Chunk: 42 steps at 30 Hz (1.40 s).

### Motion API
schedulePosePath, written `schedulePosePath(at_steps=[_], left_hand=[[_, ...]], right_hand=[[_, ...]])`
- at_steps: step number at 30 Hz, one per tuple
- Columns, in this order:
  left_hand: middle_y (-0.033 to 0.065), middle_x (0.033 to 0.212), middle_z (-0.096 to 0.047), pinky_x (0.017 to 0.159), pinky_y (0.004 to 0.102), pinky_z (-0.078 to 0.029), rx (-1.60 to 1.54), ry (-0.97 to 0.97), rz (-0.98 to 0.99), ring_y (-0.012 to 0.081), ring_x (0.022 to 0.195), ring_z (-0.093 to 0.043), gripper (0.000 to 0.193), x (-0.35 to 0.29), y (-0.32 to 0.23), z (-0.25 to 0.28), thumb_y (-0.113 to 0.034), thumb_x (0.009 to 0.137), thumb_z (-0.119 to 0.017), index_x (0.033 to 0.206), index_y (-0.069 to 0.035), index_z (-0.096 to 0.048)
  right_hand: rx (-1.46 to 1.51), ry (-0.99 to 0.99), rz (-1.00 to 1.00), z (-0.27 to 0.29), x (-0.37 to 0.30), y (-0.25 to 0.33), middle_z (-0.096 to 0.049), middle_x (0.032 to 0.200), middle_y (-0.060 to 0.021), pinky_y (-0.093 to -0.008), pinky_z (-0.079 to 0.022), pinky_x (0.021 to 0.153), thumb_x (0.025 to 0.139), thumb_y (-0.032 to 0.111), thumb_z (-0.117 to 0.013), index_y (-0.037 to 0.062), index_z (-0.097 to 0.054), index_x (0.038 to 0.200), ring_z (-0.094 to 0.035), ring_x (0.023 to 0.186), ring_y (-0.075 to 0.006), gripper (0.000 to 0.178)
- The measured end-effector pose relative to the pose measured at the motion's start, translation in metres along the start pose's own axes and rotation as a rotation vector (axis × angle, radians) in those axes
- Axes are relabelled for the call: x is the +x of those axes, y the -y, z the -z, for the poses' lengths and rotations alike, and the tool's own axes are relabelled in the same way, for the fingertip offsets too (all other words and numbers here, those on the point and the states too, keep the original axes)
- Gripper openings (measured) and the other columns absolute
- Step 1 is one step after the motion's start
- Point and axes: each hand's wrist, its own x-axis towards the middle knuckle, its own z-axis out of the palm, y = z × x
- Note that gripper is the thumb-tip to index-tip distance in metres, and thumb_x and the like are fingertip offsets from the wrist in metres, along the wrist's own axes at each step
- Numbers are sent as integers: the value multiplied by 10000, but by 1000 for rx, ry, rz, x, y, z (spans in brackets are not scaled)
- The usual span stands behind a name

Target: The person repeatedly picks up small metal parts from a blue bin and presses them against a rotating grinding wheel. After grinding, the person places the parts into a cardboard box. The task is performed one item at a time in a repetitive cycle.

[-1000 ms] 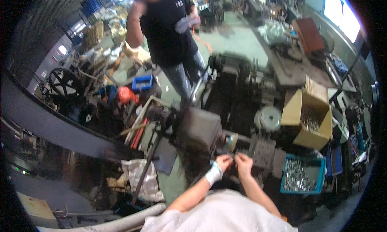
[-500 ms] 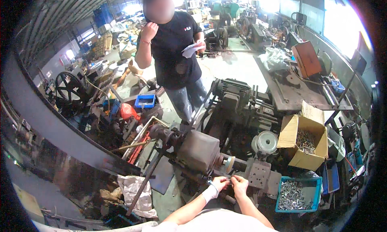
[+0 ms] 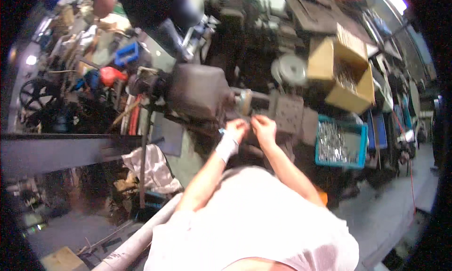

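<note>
My left hand [image 3: 237, 129], with a white band round its wrist, is closed in a pinch in front of the machine. Close to its right, my right hand [image 3: 263, 128] is pinched too, fingertips toward the left hand's. Whatever sits between the fingers is too small and blurred to name. Just beyond the hands are the machine's spindle end [image 3: 245, 101] and its rounded grey housing [image 3: 197, 92]. A dark metal block with holes [image 3: 288, 113] lies right of my right hand.
At the right, a teal crate [image 3: 363, 146] holds many small shiny metal parts. Behind it stands an open cardboard box [image 3: 346, 101] with more parts. A round metal disc [image 3: 289, 69] sits beyond the block. Another person [image 3: 146, 7] stands at the far left, partly cut off.
The view has tilted down, so the scene sits higher and more of my shirt shows. Both hands stay close together at the machine, still pinched. The picture is more blurred.
</note>
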Motion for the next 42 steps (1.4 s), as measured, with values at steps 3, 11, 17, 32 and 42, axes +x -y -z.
schedulePosePath(at_steps=[3, 11, 17, 32, 42], left_hand=[[-10, 670, -562, 507, 210, -410, -130, 43, 60, 70, 561, -493, 81, 14, 4, 0, -85, 783, -544, 812, -20, -582], [20, 722, -580, 522, 243, -448, -108, -55, 102, 103, 568, -517, 130, 31, 14, -2, -137, 799, -553, 836, -16, -579], [36, 711, -578, 496, 252, -433, -184, -106, 91, 111, 546, -507, 137, 33, 10, -7, -126, 792, -554, 845, -1, -576], [36, 686, -567, 479, 265, -412, -224, -59, 68, 124, 540, -504, 108, 38, 5, -7, -60, 780, -510, 836, 4, -577], [22, 652, -566, 471, 202, -387, -282, -91, -10, 73, 523, -485, 99, 23, -4, -8, -93, 797, -538, 805, -7, -585]], right_hand=[[-87, -15, 48, 1, 16, -10, -568, 583, -47, -232, -376, 437, 743, 111, -600, -27, -624, 817, -483, 482, -78, 157], [-244, -108, 76, -8, 28, -8, -609, 639, -93, -263, -420, 533, 735, 94, -597, -22, -629, 803, -538, 572, -114, 138], [-307, -139, 108, -11, 34, -5, -623, 692, -135, -276, -436, 579, 725, 99, -601, -19, -629, 807, -579, 616, -163, 146], [-346, -198, 144, -18, 35, 2, -611, 671, -134, -274, -435, 564, 718, 85, -602, -11, -637, 798, -574, 602, -169, 131], [-241, -179, 231, -21, 20, 3, -602, 652, -91, -240, -418, 499, 733, 54, -591, -22, -625, 795, -544, 535, -116, 103]])
